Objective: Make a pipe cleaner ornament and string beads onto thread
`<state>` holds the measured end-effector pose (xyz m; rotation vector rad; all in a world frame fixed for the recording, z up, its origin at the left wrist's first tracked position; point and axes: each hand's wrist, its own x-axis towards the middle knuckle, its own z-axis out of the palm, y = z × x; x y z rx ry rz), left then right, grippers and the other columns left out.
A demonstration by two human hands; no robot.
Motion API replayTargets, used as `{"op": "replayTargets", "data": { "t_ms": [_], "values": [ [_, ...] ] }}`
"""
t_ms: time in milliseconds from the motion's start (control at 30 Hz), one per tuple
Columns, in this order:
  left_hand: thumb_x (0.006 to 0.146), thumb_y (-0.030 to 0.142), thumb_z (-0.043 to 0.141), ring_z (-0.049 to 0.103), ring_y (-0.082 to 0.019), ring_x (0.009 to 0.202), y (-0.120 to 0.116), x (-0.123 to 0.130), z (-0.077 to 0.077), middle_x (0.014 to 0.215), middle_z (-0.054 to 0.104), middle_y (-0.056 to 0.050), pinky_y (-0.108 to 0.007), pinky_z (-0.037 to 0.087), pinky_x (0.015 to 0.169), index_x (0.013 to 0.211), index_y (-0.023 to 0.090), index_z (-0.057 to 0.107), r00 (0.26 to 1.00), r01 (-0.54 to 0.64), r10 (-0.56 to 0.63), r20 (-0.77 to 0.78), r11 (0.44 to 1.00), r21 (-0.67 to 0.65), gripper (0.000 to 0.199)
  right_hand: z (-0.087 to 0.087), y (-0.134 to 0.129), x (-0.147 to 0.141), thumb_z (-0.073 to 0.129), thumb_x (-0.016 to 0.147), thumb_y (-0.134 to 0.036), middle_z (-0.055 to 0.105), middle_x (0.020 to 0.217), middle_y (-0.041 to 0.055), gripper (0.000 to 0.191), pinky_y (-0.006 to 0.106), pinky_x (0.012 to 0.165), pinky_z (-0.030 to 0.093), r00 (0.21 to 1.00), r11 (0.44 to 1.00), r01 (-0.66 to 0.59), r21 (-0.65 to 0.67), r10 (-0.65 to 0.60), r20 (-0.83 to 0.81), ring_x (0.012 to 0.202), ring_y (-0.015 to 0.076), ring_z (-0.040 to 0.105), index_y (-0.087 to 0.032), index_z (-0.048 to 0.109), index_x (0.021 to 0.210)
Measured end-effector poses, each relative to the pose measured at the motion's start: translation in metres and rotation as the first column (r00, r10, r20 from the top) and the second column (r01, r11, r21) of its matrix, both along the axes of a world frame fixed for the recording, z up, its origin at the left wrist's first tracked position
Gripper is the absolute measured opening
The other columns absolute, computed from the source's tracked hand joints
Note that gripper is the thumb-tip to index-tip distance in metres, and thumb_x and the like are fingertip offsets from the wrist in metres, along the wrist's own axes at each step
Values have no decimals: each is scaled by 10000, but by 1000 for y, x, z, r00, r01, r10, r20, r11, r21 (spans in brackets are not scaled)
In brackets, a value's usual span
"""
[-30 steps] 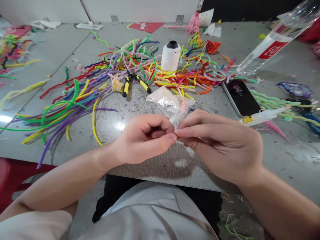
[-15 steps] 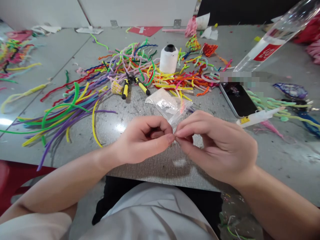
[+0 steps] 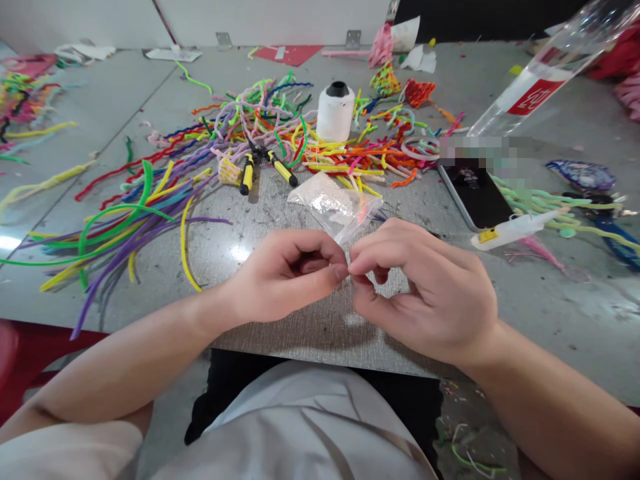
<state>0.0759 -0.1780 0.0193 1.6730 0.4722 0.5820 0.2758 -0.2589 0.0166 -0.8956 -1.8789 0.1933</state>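
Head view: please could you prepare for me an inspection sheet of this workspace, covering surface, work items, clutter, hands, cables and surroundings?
Surface: gray table, marked with small dark specks.
Work items: clear plastic bag with whitish contents, just beyond the fingertips; whether they touch it, cannot tell.
Clutter: many-colored pipe cleaners, yellow-and-black pliers, white thread spool, smartphone, clear bottle.
Hands: left hand and right hand meet at the fingertips; anything pinched is too small to tell.
Cables: nothing seen.
Surroundings: red stool at left, white panel behind.

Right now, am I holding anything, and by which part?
I can't tell: your left hand and right hand meet at the fingertips; anything pinched is hidden or tiny.
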Motion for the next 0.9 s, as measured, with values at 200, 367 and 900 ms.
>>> {"op": "replayTargets", "data": {
  "t_ms": [200,367,900],
  "values": [
    [931,214,729,324,-76,550,0,-1,0,622,394,61,-226,269,481,832,167,675,1000,-3,4,-19,1000,13,122,-1,-2,0,653,826,6,728,849,-5,295,303,639,544,998,992,-23,-125,14,-69,693,132,624,-243,642,984],
    [940,205,714,329,-72,539,-1,-1,2,609,404,62,-218,271,474,825,162,674,1000,-14,15,-27,999,37,128,-2,-3,-1,650,821,22,706,846,-2,336,343,649,552,996,985,-16,-171,1,-86,682,152,605,-270,625,987],
    [863,326,886,303,-71,514,-2,1,0,573,360,84,-239,223,448,803,183,649,997,-27,23,-78,998,-51,283,-4,1,-1,653,831,-18,743,875,6,288,352,760,609,999,999,37,-31,-37,5,797,184,712,-261,605,979]
  ]
}}
